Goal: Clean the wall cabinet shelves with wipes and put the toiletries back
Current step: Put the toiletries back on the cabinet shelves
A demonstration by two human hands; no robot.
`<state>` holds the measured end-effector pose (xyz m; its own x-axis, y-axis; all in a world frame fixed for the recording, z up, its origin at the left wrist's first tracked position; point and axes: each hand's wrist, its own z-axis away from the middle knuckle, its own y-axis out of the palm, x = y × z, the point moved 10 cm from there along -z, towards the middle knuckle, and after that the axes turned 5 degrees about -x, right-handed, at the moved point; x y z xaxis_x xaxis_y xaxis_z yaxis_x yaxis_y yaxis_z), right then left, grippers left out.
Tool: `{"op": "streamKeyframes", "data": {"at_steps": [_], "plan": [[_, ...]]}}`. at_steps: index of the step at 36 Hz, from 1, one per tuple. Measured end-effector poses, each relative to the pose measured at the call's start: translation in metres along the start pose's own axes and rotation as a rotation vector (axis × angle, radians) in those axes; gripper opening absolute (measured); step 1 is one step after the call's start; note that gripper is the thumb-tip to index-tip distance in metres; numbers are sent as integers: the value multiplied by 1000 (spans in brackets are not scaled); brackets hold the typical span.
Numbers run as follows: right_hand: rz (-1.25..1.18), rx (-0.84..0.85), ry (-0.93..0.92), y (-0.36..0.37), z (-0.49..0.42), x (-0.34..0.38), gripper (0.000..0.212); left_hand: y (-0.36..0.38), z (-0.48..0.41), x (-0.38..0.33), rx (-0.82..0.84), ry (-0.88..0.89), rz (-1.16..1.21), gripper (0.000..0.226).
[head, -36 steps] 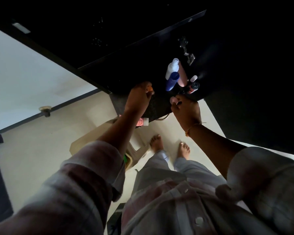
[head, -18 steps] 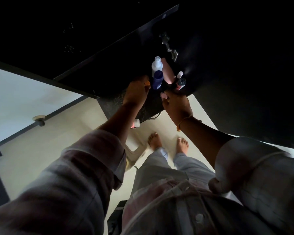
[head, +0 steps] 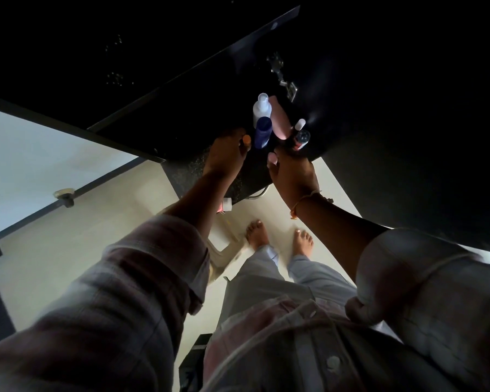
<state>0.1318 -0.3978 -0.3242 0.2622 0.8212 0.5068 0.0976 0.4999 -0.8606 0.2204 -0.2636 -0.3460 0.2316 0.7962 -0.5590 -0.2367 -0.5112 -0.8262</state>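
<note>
Head view: wide-angle, steeply downward, close range.

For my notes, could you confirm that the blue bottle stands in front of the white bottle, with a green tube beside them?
Not quite: the tube is pink, not green, as the head view shows. The blue bottle does stand in front of the white bottle, with the pink tube beside them.

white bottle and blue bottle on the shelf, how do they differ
The white bottle is pale with a narrow cap; the blue bottle is dark blue all over. The blue bottle stands in front and hides the white bottle's lower part. Both stand upright, close together, beside the pink tube.
</note>
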Motion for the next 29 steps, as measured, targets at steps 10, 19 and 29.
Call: {"op": "streamKeyframes", "data": {"at_steps": [10,19,29], "plan": [[57,-31,51,-24,18,-2,38,-34,23,12,-80,-108,71,39],[-236,319,39,36,51,16,10,-72,122,84,-193,-339,-60,18],[-269,563,301,124,72,25,28,-47,173,135,-107,-654,0,31]]}}
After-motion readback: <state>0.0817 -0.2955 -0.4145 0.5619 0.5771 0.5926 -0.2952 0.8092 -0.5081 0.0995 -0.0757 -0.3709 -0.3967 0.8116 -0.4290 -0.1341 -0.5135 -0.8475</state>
